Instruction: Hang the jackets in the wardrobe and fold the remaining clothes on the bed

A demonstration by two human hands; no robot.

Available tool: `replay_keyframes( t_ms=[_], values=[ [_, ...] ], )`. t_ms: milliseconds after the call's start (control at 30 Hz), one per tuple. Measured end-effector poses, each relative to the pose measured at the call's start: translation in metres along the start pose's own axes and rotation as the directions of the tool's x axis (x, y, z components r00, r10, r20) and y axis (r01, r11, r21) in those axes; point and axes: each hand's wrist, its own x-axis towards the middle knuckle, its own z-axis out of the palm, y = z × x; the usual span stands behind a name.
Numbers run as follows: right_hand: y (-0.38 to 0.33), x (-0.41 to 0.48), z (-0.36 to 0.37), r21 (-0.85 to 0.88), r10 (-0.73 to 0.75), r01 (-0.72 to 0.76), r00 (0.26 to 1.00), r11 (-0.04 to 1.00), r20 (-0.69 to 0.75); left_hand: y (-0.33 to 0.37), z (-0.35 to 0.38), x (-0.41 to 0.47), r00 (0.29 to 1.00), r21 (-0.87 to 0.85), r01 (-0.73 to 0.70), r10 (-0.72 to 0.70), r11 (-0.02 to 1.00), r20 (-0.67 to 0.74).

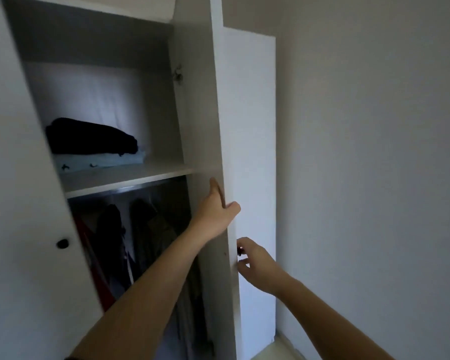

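Note:
The white wardrobe stands with both doors swung out. Dark jackets hang from the rail under its shelf, with a red garment at their left. My left hand grips the edge of the right door, thumb on the inner face and fingers wrapped round to the outer face. Lower down, my right hand is on the outer face, its thumb and fingers curled round the small dark door knob. The bed is out of view.
On the shelf lies a folded black garment on top of a light blue one. The left door carries a black knob. A bare wall runs close on the right, with a strip of floor below.

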Motion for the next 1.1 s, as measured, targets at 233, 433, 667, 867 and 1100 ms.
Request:
replay_keyframes(
  t_ms=[233, 433, 667, 867, 1100],
  values=[
    [-0.104, 0.067, 0.105, -0.139, -0.27, 0.281, 0.958, 0.95, 0.092, -0.107, -0.129, -0.055, 0.977, -0.151, 0.172, -0.188, 0.973, -0.1],
    [-0.168, 0.157, 0.205, -0.219, -0.25, 0.254, 0.967, 0.942, 0.047, -0.229, -0.204, -0.071, 0.869, 0.252, 0.355, -0.219, 0.9, -0.443],
    [-0.186, 0.225, 0.264, -0.339, -0.163, 0.174, 0.985, 0.925, 0.06, -0.328, -0.244, -0.057, 0.936, 0.817, 0.343, -0.243, 0.464, -0.256],
    [-0.192, 0.266, 0.277, -0.386, -0.147, 0.179, 0.983, 0.905, 0.111, -0.364, -0.243, -0.05, 0.953, 0.884, 0.294, -0.178, 0.364, -0.244],
    [-0.2, 0.29, 0.291, -0.444, -0.061, 0.106, 0.992, 0.89, 0.113, -0.38, -0.245, -0.051, 0.966, 0.904, 0.256, -0.132, 0.341, -0.224]
  ],
)
